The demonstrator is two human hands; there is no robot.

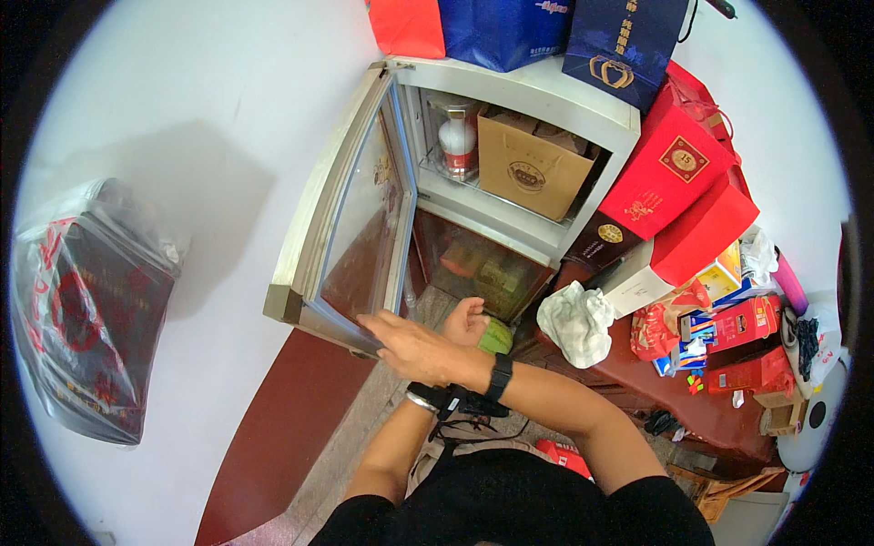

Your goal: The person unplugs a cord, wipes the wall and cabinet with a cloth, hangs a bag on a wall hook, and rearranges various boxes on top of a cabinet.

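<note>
My right hand crosses over my left arm. Its fingers reach the lower edge of an open glass-paned cabinet door; whether they press on it, I cannot tell. Just beyond, my left hand is half curled around nothing that I can see, partly hidden by the right forearm. A green watermelon shows low down behind that hand. In the white cabinet, a white and red bottle in a clear case stands beside a brown paper bag. Below them is a glossy brown panel.
Blue gift bags stand on the cabinet. Red gift bags lean at its right. A crumpled whitish cloth lies on the cluttered red-brown counter. At left, a plastic-wrapped dark package rests on the white surface.
</note>
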